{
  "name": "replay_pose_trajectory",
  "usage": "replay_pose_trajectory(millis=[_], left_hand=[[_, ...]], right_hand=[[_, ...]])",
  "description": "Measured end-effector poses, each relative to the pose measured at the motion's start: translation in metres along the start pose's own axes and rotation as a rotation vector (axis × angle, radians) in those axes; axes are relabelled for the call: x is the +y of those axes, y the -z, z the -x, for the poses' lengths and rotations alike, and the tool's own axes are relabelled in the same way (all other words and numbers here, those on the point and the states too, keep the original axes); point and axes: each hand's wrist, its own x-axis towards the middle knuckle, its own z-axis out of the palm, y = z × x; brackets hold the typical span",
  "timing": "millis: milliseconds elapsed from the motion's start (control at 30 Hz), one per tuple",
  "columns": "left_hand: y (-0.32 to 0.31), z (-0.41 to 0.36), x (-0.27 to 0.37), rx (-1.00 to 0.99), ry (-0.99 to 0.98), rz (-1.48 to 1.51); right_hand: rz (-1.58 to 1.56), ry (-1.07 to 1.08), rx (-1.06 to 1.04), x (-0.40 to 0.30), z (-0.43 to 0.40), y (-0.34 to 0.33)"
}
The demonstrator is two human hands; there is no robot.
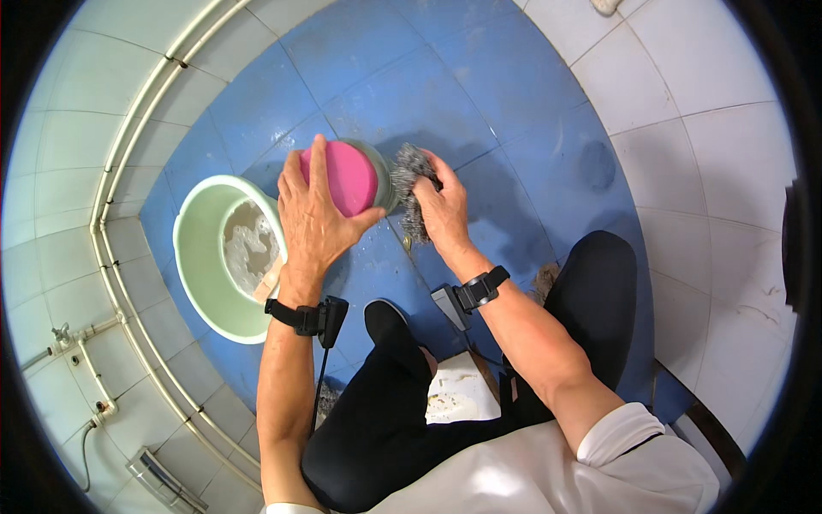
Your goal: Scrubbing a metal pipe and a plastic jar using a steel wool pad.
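My left hand (314, 215) spreads over the pink round lid or base (350, 177) of a translucent, greenish container (383, 170). Its thumb and fingers grip the rim, and the body is partly hidden behind the pink part. In my right hand (447, 209) is a bunched, shaggy grey scrubbing cloth (410, 173), held against or very close to the container's right side. A pale green plastic bucket (199, 270) stands left of my left hand. Foamy, cloudy water (247, 247) lies in it, and a light wooden piece (268, 281) leans inside near my wrist.
Blue floor tiles (411, 90) below are wet in spots. White pipes (103, 193) and a tap (62, 335) run along the left tiled wall (58, 244); another tiled wall (674, 167) rises at right. Between my legs is a stained white surface (459, 389).
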Motion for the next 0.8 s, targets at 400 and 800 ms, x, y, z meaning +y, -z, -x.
replay_pose_trajectory(millis=[400,800], left_hand=[[-0.002,-0.007,0.003,0.089,-0.01,0.131],[-0.002,0.104,-0.021,0.162,-0.162,0.208]], right_hand=[[0.356,0.25,-0.348,-0.022,-0.092,-0.071],[0.109,-0.042,-0.192,-0.001,-0.005,-0.014]])
